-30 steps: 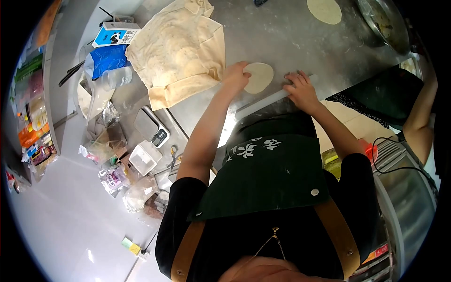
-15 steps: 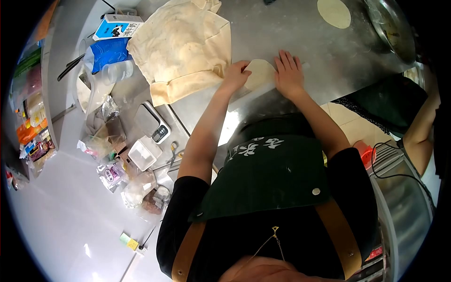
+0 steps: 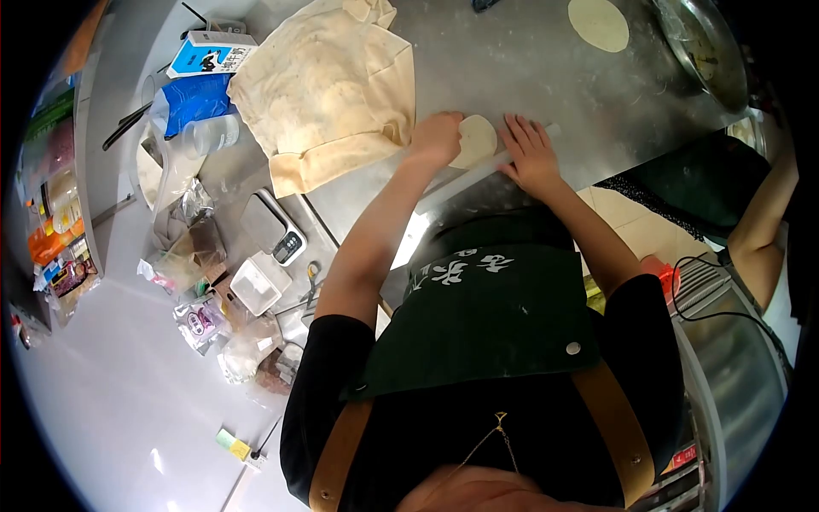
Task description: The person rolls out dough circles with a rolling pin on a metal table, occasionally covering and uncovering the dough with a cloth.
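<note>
A flat round of pale dough (image 3: 476,142) lies on the steel table between my hands. My left hand (image 3: 438,139) is closed at its left edge, with the fingers curled over the dough. A white rolling pin (image 3: 465,183) lies slantwise along the dough's near edge. My right hand (image 3: 531,155) rests on the pin's right part, fingers stretched out and slightly apart. To the left of my left hand, a cream cloth (image 3: 328,94) covers lumpy shapes. Farther off at the upper right lies a second dough round (image 3: 599,25).
A metal bowl (image 3: 701,55) stands at the table's upper right. On the left are a milk carton (image 3: 212,54), a kitchen scale (image 3: 273,226), a white tub (image 3: 259,283), scissors (image 3: 313,279) and several bags. Another person's arm (image 3: 759,230) is at the right.
The rolling pin and my right hand have moved back toward my body, uncovering more table beyond them. My left hand has curled further over the dough's left edge.
</note>
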Demonstrator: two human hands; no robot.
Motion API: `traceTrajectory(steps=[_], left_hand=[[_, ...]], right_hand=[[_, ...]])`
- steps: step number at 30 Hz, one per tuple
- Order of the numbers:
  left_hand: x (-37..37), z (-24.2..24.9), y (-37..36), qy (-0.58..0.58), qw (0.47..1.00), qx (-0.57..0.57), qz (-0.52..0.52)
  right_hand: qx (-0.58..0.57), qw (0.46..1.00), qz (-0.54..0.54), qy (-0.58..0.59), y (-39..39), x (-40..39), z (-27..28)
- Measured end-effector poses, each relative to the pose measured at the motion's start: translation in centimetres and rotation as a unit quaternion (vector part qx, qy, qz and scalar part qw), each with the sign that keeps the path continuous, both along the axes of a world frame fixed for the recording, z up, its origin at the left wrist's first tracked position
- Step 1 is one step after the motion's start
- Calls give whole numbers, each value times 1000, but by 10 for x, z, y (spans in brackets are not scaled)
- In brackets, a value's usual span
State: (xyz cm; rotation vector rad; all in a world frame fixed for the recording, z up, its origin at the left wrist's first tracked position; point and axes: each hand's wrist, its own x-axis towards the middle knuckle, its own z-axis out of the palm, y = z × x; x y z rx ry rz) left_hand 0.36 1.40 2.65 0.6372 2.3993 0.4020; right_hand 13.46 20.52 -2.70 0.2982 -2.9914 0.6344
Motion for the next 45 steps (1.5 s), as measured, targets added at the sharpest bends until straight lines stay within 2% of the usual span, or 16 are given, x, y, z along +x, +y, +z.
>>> traceTrajectory(steps=[1,4,7,11,14,17,23,25,26,29,31,37,40,45], left_hand=[[5,5,1,5,1000,-6,-5],[13,8,-12,-2,987,142,68],[5,-14,-24,-60,997,36,42],[6,-28,-31,-49,995,58,65],[4,-28,-33,-70,991,76,87],[6,-33,-32,-109,975,128,142],[-4,-41,-29,-130,954,203,178],[-8,-49,-29,-146,945,235,172],[-10,-49,-29,-138,955,214,151],[-18,-42,-24,-101,981,145,78],[-19,-36,-20,-73,993,89,21],[12,-7,-9,1,1000,1,-12],[21,15,-9,-9,994,103,32],[14,-25,-29,-39,998,16,36]], right_hand=[[-4,1000,22,-6,8,10,-2],[-20,998,53,-18,22,20,1],[-20,997,76,-9,27,8,14],[-51,994,94,10,22,-20,28],[-2,999,39,-33,8,-37,19],[46,993,-96,50,-21,-49,-5],[52,994,-97,14,-20,-13,-11],[81,992,-102,-4,-25,-44,-6],[94,990,-105,-12,-31,-60,-6],[34,991,-131,21,-39,-84,-16],[28,993,-110,33,-34,-63,-18],[-23,1000,9,-12,-1,25,-3],[-10,998,48,-26,21,32,-2],[-20,996,82,-38,34,15,12]])
